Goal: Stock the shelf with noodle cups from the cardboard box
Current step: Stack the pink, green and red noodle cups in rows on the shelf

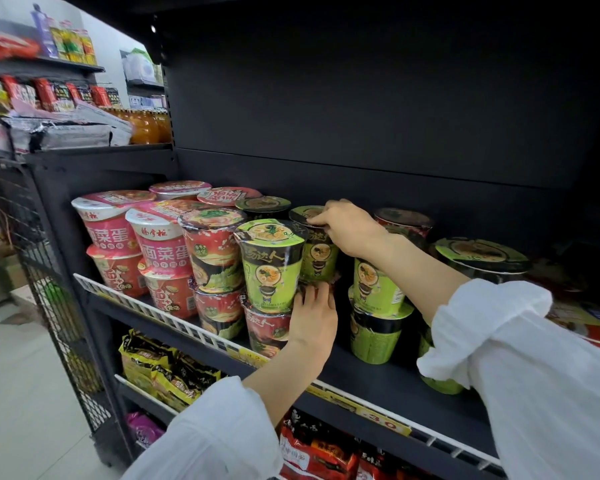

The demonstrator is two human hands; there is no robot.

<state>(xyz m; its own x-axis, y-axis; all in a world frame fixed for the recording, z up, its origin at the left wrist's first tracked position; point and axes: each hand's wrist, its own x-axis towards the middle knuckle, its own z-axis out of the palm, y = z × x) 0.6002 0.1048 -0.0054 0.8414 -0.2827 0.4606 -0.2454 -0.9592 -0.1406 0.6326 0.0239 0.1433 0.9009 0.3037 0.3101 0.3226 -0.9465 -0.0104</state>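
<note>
White sleeves (520, 358) nearest. R hand (349, 228) pinches lid rim of green noodle cup (317, 252) (2nd row, stacked) on black shelf (378, 382); L hand (314, 313) below, fingers straight, pressing cup's base.

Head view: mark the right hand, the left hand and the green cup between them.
right hand (349, 226), head view, back of hand.
left hand (314, 315), head view, back of hand.
green cup (321, 256), head view, printed side wall.
</note>
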